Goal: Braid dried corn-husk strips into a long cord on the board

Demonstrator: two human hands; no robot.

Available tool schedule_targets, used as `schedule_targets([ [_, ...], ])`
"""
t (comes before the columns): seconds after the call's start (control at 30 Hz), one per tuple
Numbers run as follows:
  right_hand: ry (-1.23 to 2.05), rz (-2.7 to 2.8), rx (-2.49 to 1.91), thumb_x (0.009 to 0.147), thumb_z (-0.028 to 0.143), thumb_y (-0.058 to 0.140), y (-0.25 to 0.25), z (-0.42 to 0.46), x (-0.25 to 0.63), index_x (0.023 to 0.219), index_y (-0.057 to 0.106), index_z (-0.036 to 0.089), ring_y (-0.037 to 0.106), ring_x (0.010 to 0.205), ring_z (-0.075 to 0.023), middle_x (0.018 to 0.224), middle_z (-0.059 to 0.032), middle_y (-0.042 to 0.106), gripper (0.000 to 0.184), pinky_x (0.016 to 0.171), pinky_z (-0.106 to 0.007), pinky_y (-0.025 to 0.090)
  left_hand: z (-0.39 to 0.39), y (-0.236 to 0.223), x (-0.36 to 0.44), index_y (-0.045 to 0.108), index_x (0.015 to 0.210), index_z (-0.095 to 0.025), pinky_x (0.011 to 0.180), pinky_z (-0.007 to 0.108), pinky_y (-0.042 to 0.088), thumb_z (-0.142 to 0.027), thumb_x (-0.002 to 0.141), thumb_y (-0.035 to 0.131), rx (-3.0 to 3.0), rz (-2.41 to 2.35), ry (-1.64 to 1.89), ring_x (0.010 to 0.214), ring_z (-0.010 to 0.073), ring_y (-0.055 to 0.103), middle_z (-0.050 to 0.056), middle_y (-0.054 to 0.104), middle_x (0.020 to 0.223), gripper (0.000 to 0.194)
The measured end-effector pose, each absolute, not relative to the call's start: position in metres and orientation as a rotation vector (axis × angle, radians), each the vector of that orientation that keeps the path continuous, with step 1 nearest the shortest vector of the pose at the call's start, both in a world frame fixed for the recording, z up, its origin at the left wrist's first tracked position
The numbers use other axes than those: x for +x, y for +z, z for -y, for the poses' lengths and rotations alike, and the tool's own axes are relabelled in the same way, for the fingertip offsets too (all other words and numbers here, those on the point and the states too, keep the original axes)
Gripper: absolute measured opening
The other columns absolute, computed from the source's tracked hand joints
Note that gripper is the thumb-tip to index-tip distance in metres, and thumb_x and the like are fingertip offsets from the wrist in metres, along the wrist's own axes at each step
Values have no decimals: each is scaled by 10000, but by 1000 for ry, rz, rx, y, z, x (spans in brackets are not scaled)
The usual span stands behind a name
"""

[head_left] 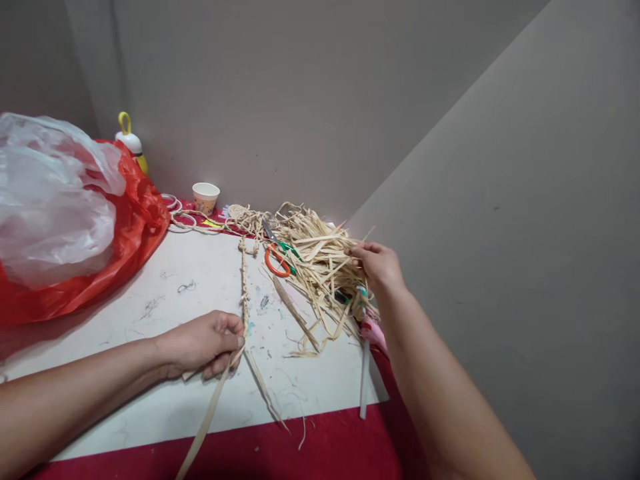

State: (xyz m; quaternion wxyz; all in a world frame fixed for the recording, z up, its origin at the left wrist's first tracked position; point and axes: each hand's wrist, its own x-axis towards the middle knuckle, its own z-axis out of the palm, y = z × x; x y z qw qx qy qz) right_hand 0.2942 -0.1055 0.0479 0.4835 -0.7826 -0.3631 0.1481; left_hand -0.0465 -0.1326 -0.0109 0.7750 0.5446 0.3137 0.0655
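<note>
A thin braid of pale straw (245,287) runs down the white board, and my left hand (216,345) pinches its lower end between thumb and fingers. Loose strands hang from that grip: one long flat strip (207,420) trails toward the near edge, another strand (263,383) slants right. To the right, my right hand (377,265) reaches the edge of a heap of dry straw strips (315,247). Its fingers are closed at the strips, with a thin end poking up by them; the exact hold is partly hidden.
Scissors (278,261) with orange and green handles lie against the heap. A glue gun (373,333) with a glue stick is at right. Behind stand a paper cup (205,199) and white rings (183,223). Red and clear plastic bags (145,233) bulk at left; walls rise behind.
</note>
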Motion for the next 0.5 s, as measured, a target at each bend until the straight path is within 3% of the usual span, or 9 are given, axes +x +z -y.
schedule_targets([
  [0.17,569,904,-1675,680,355,663,61,138,269,743,563,160,449,443,-68,610,-16,578,228,374,-185,330,134,-5,-45,444,682,-181,300,154,202,-240,774,525,1160,-692,155,273,23,324,-55,571,460,136],
  [0.37,1089,1031,-1498,733,395,685,61,187,209,844,602,162,293,303,-29,431,51,494,271,322,-174,163,135,-2,-45,468,689,-171,297,151,215,-229,772,536,1162,-703,159,285,21,349,-29,614,516,122],
  [0.5,1437,1163,-1582,751,425,667,54,216,175,780,625,162,267,316,-18,554,-2,618,269,322,-184,154,133,-4,-44,481,718,-160,290,154,229,-247,792,547,1129,-698,144,282,17,351,-2,656,577,132],
])
